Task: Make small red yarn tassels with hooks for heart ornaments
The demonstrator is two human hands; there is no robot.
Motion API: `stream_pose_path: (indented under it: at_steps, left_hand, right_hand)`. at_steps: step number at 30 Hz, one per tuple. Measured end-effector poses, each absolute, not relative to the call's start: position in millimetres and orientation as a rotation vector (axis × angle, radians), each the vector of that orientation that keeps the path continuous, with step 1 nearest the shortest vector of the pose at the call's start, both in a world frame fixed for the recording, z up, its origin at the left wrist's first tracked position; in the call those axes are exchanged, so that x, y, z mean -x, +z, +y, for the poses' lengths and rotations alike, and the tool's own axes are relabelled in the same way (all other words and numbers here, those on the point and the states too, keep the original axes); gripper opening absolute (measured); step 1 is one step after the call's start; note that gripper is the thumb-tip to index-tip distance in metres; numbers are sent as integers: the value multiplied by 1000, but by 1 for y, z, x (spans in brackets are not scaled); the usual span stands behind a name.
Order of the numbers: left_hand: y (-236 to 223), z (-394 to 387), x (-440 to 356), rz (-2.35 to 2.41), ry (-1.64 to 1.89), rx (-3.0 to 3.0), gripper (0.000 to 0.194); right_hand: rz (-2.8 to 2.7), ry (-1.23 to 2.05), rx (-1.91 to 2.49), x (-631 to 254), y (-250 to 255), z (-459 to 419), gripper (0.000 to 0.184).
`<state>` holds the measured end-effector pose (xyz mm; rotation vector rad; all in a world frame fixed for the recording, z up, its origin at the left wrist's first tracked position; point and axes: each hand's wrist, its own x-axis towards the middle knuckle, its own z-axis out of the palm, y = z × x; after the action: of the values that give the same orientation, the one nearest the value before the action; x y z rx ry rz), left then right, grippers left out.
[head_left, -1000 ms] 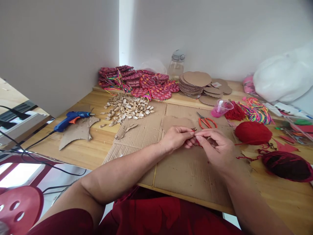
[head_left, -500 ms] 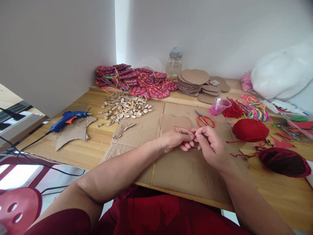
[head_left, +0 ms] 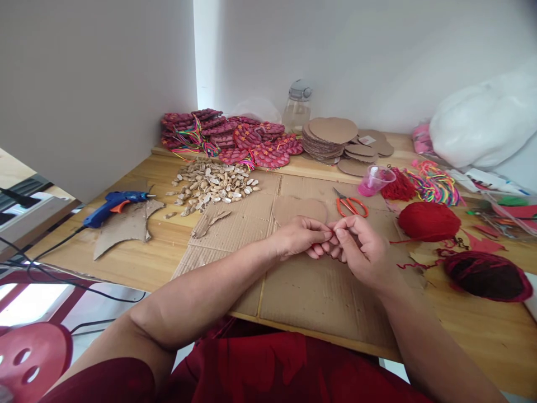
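My left hand point(head_left: 298, 238) and my right hand point(head_left: 364, 246) meet over the cardboard mat point(head_left: 310, 296), thumbs and forefingers pinched with the tips touching. A small bit of red yarn shows between them; most of it is hidden by the fingers. Just beyond the hands lies a cut cardboard shape point(head_left: 298, 209). Scissors with orange handles point(head_left: 352, 206) rest behind my right hand, blades pointing away to the left. To the right sits a red yarn ball point(head_left: 428, 221), its loose end trailing toward my right wrist. A dark red yarn ball point(head_left: 488, 276) is nearer me.
Peanut shells point(head_left: 216, 183) are heaped at the back left. A blue glue gun point(head_left: 115, 207) lies on a cardboard scrap point(head_left: 126, 230), its cord hanging off the table. Behind stand decorated red pieces point(head_left: 247, 140), stacked cardboard shapes point(head_left: 325, 140), a bottle point(head_left: 297, 106) and a plastic cup point(head_left: 380, 180).
The view has shifted very slightly. Both hands stay pinched together in nearly the same place, and the red bit below the left fingers shows less now.
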<state>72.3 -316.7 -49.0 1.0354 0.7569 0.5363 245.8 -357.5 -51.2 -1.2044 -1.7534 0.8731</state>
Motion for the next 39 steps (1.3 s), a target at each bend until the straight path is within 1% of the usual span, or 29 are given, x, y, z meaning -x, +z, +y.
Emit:
stream_pose_path:
  at_steps: [3,8,10,14,16,18,20,24,26,28,31,34,37,39]
  left_hand:
    - [-49,-317,-72,755,509,-1096,18]
    - [-50,-316,-70,722,511,-1038,19]
    - [-50,-316,-69,723,526,-1019,19]
    - [-51,-315,-70,744,542,-1000,19]
    - [-51,-314,-71,763,550,-1009,19]
    - [-52,-314,-72,790,543,-1040,19]
    - [-51,-314,-72,817,525,-1096,19]
    - [-46,-316,-72,844,512,-1228,20]
    - [-45,-317,-72,849,514,-1257,19]
    - [-45,-318,-72,844,517,-1238,17]
    - [-48,-316,-71,813,539,-1141,16]
    - [-50,-314,-71,782,546,-1055,16]
    - [-51,-313,-70,775,542,-1023,15]
    - [-51,-313,-70,777,546,-1020,14]
  right_hand:
    - [-1742,977,1199,-246,-51,-358,19]
    - [-1736,961,1201,-246,-53,-356,19]
    - [-1727,853,1212,-247,-54,-353,17]
    - [-1572,420,1316,-253,-51,-348,11]
    - [-1459,368,1289,-254,-48,-347,12]
    - [-1429,459,1202,-252,-44,-349,13]
    - [-1488,617,1125,-248,-41,-351,15]
    - [-1687,904,1102,-241,-45,-357,23]
    - [-1731,989,1085,-240,-49,-358,27]
    - [-1751,993,1081,-240,-52,-358,30]
    - [-1785,896,1113,-240,-53,-358,37]
    - [-1794,855,1105,-240,-52,-358,36]
    - [-1742,961,1079,-241,-52,-357,33]
    - [-1666,1068,1098,-242,-50,-357,35]
